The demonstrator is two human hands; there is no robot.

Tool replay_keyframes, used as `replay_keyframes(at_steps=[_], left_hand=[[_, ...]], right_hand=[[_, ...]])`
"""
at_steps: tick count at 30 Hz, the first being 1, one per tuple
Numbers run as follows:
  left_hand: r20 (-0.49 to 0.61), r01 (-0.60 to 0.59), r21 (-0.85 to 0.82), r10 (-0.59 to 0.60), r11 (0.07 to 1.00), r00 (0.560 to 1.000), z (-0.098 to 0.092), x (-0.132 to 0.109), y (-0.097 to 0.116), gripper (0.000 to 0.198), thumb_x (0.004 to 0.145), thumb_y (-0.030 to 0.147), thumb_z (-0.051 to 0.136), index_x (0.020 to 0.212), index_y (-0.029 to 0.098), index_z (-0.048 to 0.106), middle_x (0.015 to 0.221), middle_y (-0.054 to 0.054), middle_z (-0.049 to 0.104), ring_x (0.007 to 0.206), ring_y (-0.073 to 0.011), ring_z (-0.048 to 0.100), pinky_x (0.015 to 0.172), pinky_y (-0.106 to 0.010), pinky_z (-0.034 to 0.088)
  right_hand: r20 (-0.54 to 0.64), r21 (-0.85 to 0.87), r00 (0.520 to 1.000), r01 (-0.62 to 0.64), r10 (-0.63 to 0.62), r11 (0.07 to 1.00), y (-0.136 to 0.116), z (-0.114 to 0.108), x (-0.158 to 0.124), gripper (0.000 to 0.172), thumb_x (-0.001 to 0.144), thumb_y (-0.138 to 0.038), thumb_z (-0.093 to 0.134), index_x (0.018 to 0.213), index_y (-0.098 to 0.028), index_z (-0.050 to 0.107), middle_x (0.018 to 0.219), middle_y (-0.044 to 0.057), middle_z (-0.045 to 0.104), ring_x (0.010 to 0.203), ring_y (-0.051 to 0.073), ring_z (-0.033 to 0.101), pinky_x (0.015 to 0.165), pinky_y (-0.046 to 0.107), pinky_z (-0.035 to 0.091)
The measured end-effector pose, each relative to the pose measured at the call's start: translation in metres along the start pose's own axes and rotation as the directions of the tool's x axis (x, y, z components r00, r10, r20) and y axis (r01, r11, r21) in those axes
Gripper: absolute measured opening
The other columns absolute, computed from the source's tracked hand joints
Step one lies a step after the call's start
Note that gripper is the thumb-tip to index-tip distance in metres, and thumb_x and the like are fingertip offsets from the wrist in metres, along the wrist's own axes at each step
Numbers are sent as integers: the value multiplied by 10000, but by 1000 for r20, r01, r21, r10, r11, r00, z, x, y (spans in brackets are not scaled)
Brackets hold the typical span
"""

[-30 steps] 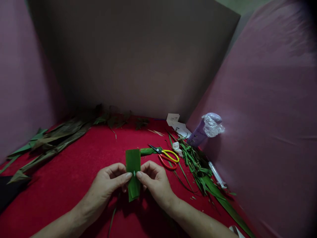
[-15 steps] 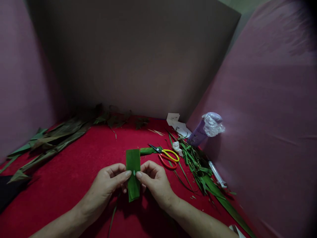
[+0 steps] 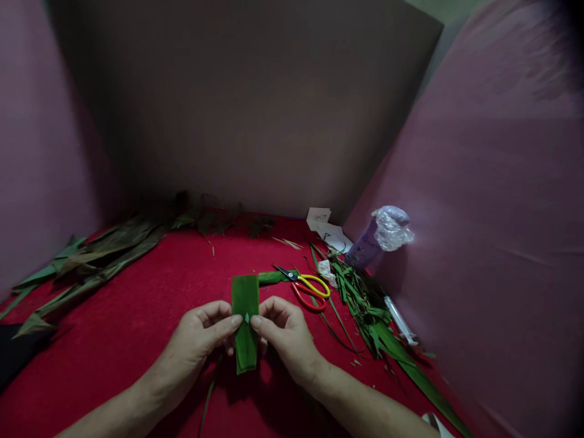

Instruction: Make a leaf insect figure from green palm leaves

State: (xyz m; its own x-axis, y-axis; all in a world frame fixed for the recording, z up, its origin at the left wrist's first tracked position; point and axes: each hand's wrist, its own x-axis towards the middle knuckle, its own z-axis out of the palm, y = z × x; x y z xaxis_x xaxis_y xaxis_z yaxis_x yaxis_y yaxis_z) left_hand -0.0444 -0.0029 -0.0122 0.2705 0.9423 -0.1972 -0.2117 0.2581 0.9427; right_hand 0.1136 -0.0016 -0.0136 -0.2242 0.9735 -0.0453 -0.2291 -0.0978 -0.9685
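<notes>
A folded strip of green leaf [image 3: 245, 295] is held upright in the middle, above the red cloth. My left hand [image 3: 196, 334] pinches its left edge, thumb in front and fingers behind. On the opposite edge my right hand [image 3: 288, 337] pinches it the same way. Between the two thumb tips a small pale green diamond shows on the leaf's face. The fingers behind the leaf are partly hidden. Just beyond my right hand lie scissors [image 3: 308, 289] with one yellow and one red handle, their blades resting over another cut leaf strip [image 3: 272, 277].
Cut leaf scraps [image 3: 360, 298] pile up at the right, beside a clear plastic tube [image 3: 400, 320]. A purple container [image 3: 364, 246] topped with clear plastic stands behind them, near white papers [image 3: 335, 236] and thin sticks [image 3: 288, 243]. Long leaves [image 3: 114, 249] lie left. Walls rise around the red cloth [image 3: 150, 304].
Both hands keep their pinch in nearly the same place. The leaf strip has tilted very slightly, and its lower end sits a touch lower.
</notes>
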Motion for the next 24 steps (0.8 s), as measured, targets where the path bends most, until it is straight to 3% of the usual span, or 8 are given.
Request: replay_keyframes(at_steps=[15,24], left_hand=[[60,13,-1,-13,1000,998,4,-5,6,141,769,284,624,705,160,643,657,-29,673,566,-122,552,541,-227,401],[51,60,-100,-55,993,997,4,-6,10,130,744,287,646,725,158,656,654,-45,674,577,-149,577,575,-254,423]], right_hand=[[8,68,1000,-27,27,997,0,0,0,228,659,-286,698,651,-140,523,506,-53,515,416,53,433,420,171,362],[13,122,1000,-21,20,992,-2,-3,-1,186,672,-246,690,658,-140,538,539,-41,525,435,51,425,421,162,350]])
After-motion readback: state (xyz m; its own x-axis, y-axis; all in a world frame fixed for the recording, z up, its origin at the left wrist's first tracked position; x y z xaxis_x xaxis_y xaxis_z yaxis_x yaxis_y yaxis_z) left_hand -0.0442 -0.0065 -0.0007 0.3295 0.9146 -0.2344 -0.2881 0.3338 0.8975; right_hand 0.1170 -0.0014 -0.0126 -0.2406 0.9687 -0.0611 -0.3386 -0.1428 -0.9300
